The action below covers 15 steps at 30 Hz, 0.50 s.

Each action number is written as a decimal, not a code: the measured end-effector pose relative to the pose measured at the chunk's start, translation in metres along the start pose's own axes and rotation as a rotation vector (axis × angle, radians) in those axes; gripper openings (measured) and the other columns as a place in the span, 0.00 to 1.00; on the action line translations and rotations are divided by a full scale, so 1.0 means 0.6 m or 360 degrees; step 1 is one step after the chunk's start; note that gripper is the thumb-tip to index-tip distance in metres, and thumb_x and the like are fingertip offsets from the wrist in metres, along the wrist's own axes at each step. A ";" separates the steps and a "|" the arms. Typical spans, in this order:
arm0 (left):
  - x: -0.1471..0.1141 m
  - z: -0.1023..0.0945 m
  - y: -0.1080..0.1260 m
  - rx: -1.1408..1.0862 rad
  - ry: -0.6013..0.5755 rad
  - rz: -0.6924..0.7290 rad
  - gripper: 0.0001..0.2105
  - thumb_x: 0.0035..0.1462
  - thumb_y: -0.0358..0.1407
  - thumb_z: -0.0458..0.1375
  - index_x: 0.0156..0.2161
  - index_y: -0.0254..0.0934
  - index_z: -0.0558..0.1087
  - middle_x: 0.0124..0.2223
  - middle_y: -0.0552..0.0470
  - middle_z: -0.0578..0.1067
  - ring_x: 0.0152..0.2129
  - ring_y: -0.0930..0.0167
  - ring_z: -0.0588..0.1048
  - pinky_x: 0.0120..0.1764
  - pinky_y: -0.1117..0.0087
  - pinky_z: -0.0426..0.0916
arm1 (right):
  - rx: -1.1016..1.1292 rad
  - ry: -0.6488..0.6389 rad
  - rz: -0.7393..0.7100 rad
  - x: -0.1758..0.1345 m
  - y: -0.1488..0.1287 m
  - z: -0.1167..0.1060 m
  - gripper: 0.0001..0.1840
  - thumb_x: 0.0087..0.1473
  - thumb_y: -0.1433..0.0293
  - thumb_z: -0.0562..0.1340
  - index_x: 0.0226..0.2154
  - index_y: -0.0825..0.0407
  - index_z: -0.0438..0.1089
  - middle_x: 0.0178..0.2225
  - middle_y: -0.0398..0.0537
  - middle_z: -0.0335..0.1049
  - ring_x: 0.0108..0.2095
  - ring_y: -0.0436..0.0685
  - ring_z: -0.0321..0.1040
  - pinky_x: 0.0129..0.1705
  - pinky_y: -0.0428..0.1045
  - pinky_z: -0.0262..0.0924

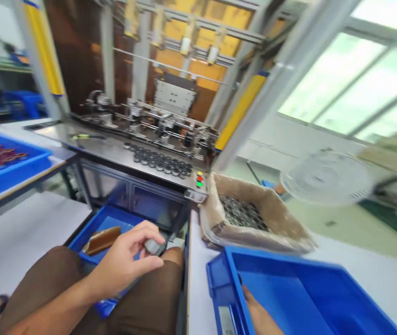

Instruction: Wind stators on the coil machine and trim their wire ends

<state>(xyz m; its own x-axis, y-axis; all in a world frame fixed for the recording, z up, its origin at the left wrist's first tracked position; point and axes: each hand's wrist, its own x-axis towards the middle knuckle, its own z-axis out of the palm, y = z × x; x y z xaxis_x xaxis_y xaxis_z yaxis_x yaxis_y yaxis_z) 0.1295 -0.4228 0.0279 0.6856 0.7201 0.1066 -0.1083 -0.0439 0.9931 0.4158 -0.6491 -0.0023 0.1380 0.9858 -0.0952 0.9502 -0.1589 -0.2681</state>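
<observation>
My left hand [132, 253] is over my lap, its fingers curled around a small grey object with a dark edge [155, 246]. The exact kind of that object I cannot make out. Low on the right, my right hand [257, 309] is at the inner left side of a blue plastic bin [289, 260]. A small dark spot shows at its fingertips, but the fingers are blurred and partly out of frame, so whether they hold anything is unclear. Below my left hand, another blue bin [94, 225] contains a brown, shiny piece [101, 240].
Ahead stands a machine with metal fixtures [165, 123] and rows of black round parts [162, 160] on its bench. Coloured buttons [199, 179] sit at its corner. A lined carton [278, 207] holds many small metal parts. At left, a blue tray [27, 163] carries dark red pieces.
</observation>
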 end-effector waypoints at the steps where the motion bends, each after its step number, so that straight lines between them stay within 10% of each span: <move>1: -0.004 0.004 -0.007 0.0122 -0.0023 0.0015 0.11 0.47 0.36 0.69 0.39 0.41 0.81 0.42 0.49 0.75 0.36 0.71 0.74 0.32 0.78 0.69 | 0.0001 -0.0148 0.0055 0.003 -0.009 0.013 0.15 0.54 0.70 0.58 0.42 0.52 0.76 0.43 0.57 0.78 0.44 0.62 0.76 0.45 0.50 0.71; 8: -0.016 0.028 -0.037 0.0122 0.0009 -0.0284 0.21 0.44 0.43 0.72 0.46 0.45 0.80 0.48 0.48 0.81 0.48 0.62 0.78 0.49 0.71 0.73 | 0.0194 -0.0181 0.0308 0.006 0.011 0.030 0.14 0.44 0.83 0.56 0.27 0.54 0.74 0.31 0.53 0.77 0.32 0.57 0.74 0.36 0.46 0.65; 15: -0.001 0.070 -0.027 -0.0581 -0.0186 -0.0466 0.22 0.44 0.44 0.72 0.45 0.39 0.80 0.45 0.43 0.82 0.27 0.70 0.78 0.30 0.73 0.72 | -0.0025 0.0252 0.0162 0.000 0.010 -0.054 0.17 0.52 0.82 0.51 0.32 0.53 0.74 0.34 0.53 0.77 0.36 0.57 0.74 0.40 0.49 0.68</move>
<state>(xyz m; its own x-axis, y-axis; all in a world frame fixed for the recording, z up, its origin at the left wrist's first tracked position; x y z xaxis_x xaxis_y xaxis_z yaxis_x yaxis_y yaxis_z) 0.1613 -0.4517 0.0134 0.7992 0.5822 -0.1494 -0.1300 0.4101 0.9027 0.4304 -0.6485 0.0271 0.2748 0.9610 0.0314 0.9331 -0.2587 -0.2496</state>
